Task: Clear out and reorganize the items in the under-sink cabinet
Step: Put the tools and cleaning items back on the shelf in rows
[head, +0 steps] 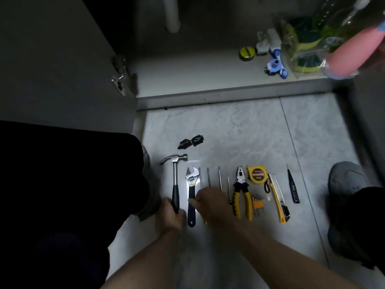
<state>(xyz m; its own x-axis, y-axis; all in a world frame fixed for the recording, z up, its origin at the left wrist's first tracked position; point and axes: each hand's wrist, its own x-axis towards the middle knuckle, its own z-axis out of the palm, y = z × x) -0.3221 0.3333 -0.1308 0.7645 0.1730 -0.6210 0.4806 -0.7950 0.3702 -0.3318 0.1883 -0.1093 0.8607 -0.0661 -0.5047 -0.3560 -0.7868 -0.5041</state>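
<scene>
Head view: tools ranked on floor [229,130] for sorting; left hand [170,213] grips hammer [176,180] handle; right hand [210,205] pinches wrench [191,197], straightening row.

A pale marbled tile floor [239,130] carries a row of tools. At the left hand's [169,213] grip lies a hammer [175,176]; just right of it, an adjustable wrench [191,195] under the right hand [212,205]. Beyond that hand lie four thin shafts [219,177], pliers [241,192], a yellow tape measure [256,174], hex keys [258,205], a utility knife [278,198] and a dark tester pen [292,187]. Black bits [190,141] lie above the hammer.
</scene>
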